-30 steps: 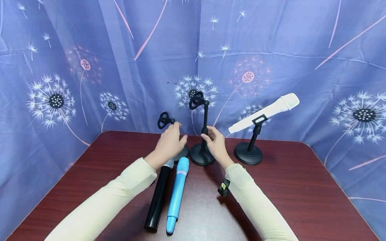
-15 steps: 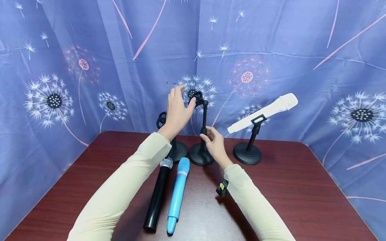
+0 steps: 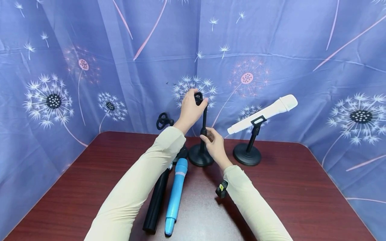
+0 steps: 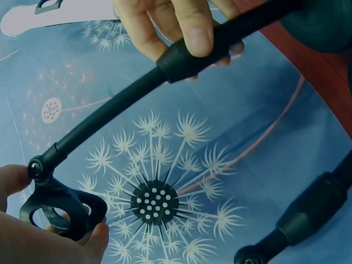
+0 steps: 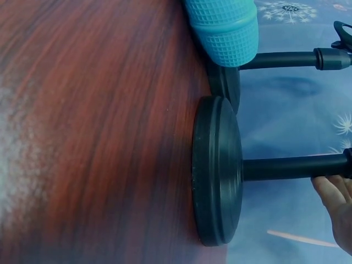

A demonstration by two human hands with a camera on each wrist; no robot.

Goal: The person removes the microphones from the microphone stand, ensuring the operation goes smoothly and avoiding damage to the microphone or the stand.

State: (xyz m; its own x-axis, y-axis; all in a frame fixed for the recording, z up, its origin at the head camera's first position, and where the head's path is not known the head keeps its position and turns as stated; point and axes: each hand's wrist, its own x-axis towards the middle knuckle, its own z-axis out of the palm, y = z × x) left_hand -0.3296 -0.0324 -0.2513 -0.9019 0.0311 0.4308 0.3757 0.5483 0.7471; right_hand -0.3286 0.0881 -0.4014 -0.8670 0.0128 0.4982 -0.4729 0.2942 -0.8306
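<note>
A black tabletop microphone stand (image 3: 200, 158) stands upright at the middle of the table. My left hand (image 3: 190, 108) is at its top, holding the looped clip (image 4: 82, 206) between thumb and fingers. Halfway up the pole, my right hand (image 3: 216, 149) pinches the collar (image 4: 184, 61), thumb on the near side. The right wrist view catches the round base (image 5: 217, 170) flat on the wood. A second stand with a bare clip (image 3: 164, 120) is just left, partly behind my left arm.
A blue microphone (image 3: 176, 197) and a black microphone (image 3: 156, 201) lie side by side on the red-brown table (image 3: 289, 187). At right, a white microphone (image 3: 265, 113) sits tilted in a third stand (image 3: 248, 154). A patterned blue curtain (image 3: 144, 87) hangs behind.
My left hand has risen from near the left stand and moved right to the middle stand's clip, which it now holds. The right hand stays on the collar.
</note>
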